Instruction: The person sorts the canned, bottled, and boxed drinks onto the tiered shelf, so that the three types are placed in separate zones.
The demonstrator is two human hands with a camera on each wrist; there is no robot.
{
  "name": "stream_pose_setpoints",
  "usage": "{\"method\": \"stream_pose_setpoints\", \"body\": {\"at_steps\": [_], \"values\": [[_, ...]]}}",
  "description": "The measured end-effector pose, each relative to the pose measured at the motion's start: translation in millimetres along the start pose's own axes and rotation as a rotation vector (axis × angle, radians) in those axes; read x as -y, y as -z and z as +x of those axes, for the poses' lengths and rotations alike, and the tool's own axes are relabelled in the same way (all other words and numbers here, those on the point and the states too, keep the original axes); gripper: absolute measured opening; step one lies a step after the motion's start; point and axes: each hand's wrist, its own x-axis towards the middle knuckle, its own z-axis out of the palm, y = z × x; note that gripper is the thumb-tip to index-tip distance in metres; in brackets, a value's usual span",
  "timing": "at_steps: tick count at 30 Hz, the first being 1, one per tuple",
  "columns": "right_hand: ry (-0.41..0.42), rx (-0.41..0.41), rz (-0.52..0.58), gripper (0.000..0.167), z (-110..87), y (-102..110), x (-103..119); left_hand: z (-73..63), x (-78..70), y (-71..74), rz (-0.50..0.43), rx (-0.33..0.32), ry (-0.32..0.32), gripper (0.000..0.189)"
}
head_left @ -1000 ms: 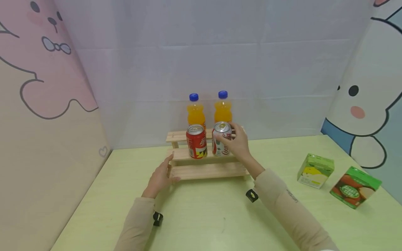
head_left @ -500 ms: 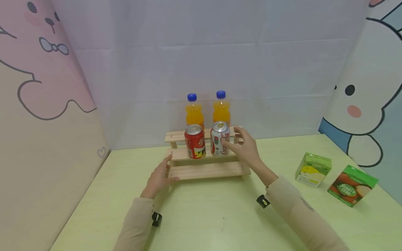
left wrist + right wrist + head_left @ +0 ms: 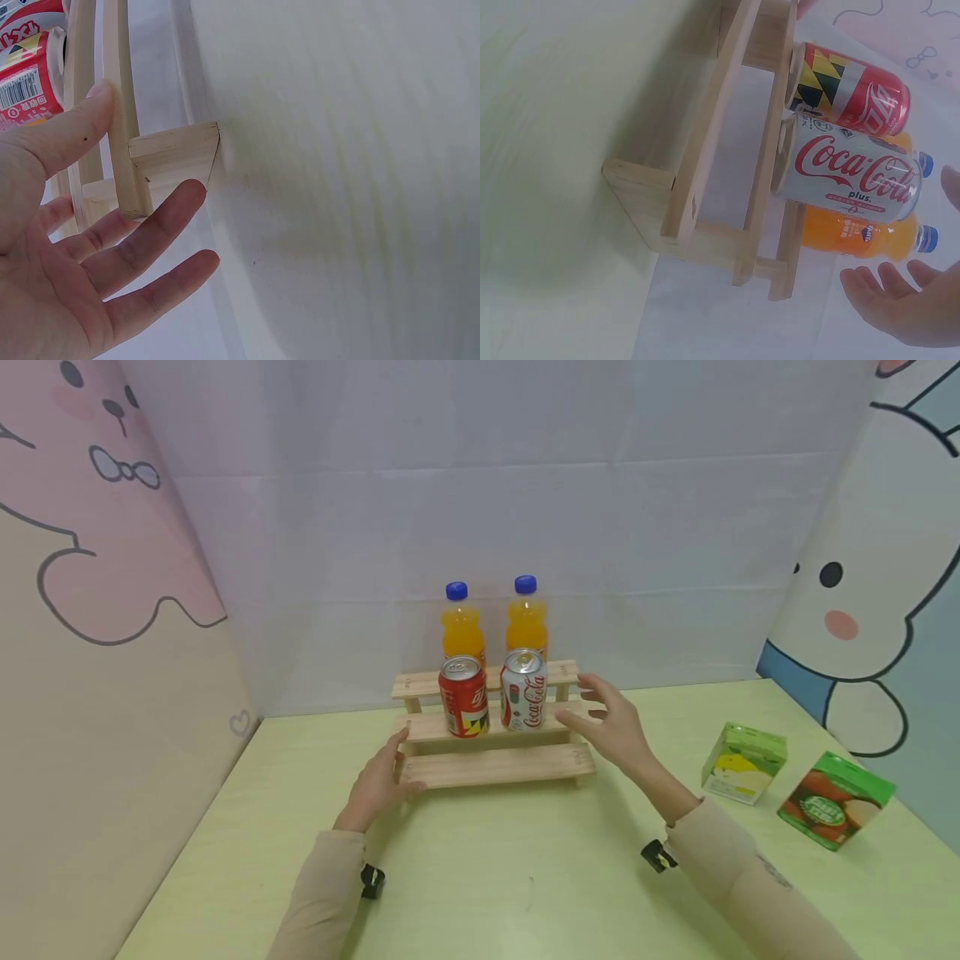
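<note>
A tiered wooden rack (image 3: pixel 495 766) stands on the table. My left hand (image 3: pixel 377 783) rests against its left end; in the left wrist view the thumb lies across a slat and the other fingers spread loosely by the slat ends. On the middle step stand a red soda can (image 3: pixel 465 697) and, to its right, a white Coca-Cola can (image 3: pixel 524 690), both upright. My right hand (image 3: pixel 617 727) is just right of the white can, apart from it, holding nothing, its fingers relaxed. Behind the cans, two orange drink bottles (image 3: pixel 462 627) with blue caps stand on the top step.
At the right of the table (image 3: pixel 480 893) lie a light green juice box (image 3: pixel 744 762) and a green-and-brown juice box (image 3: pixel 836 800). A pale cloth wall (image 3: pixel 495 518) rises behind the rack, with cartoon-printed panels at both sides.
My right hand has let go of the white Coca-Cola can and moved right, away from it. The can stays upright on the middle step. My left hand keeps its place at the rack.
</note>
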Motion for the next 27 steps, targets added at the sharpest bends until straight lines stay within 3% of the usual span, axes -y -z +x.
{"method": "stream_pose_setpoints", "body": {"at_steps": [7, 27], "values": [[0.043, -0.019, -0.041, 0.063, -9.9, 11.7, -5.9, 1.0, 1.7, -0.8, 0.005, -0.002, -0.007, 0.089], [0.053, -0.045, -0.164, 0.056, -36.3, 43.6, -29.1, 3.8, 3.4, -1.8, 0.002, -0.002, -0.02, 0.089]]}}
